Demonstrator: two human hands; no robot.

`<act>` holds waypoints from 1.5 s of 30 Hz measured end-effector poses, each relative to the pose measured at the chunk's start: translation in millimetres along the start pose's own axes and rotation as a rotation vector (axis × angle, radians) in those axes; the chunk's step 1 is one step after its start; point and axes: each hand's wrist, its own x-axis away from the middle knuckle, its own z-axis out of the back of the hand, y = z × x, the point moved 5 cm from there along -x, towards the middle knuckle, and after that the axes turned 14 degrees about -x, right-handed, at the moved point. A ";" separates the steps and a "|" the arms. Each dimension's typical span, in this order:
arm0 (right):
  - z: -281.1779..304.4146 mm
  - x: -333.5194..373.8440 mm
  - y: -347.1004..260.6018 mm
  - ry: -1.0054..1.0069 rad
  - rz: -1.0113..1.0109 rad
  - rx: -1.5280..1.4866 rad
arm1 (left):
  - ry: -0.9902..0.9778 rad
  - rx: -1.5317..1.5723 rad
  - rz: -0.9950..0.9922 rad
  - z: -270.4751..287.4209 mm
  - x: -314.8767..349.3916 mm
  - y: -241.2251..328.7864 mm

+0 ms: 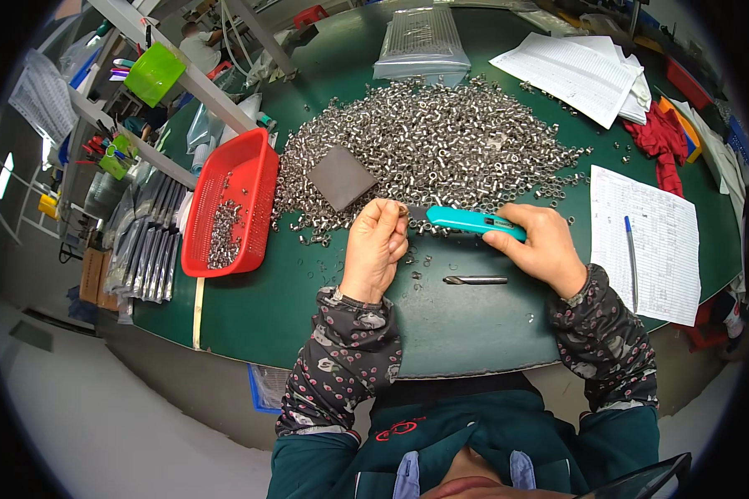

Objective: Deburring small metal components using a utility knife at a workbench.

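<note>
My right hand (541, 245) is closed round a teal utility knife (466, 220), whose dark blade points left. At the blade's tip, my left hand (378, 245) pinches a small metal ring (403, 210) between thumb and fingertips. Blade and ring meet or nearly meet; the exact contact is too small to tell. Beyond both hands spreads a large heap of small shiny metal rings (449, 141). A square grey block (342, 178) lies on the heap's near left side. Below the knife, a fluted metal drill bit (476, 280) rests on the green table (474, 333).
A red plastic basket (262, 208) with some small metal parts stands left of the heap. At right lie a printed sheet (665, 241) with a blue pen (630, 249), more papers (566, 71) and a red cloth (661, 141). Bagged clear trays (422, 41) sit at the back.
</note>
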 end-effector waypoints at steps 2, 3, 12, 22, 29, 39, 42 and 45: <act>-3.2 0.4 0.0 -0.014 0.051 -0.002 | 0.013 0.008 0.002 -0.7 0.4 0.5; -3.0 0.6 0.0 -0.014 0.049 -0.003 | 0.014 0.003 0.002 -1.4 0.6 0.8; -3.3 0.6 -0.1 -0.039 0.032 0.032 | 0.013 -0.026 0.032 -2.7 1.4 -0.5; 6.6 2.1 -6.4 0.173 0.150 0.072 | -0.033 0.062 0.116 -3.5 0.9 -3.3; -0.2 -0.6 3.0 0.100 -0.016 -0.065 | -0.035 0.023 0.119 -8.1 2.7 -1.2; -8.1 1.1 0.6 0.084 -0.091 -0.182 | -0.093 0.071 0.102 -16.1 3.9 -5.2; -5.2 -0.1 2.7 0.100 -0.098 -0.193 | -0.079 0.066 0.083 -12.7 4.2 -1.8; -2.6 0.5 8.0 0.107 -0.106 -0.148 | -0.076 0.071 0.070 -10.8 2.7 -2.0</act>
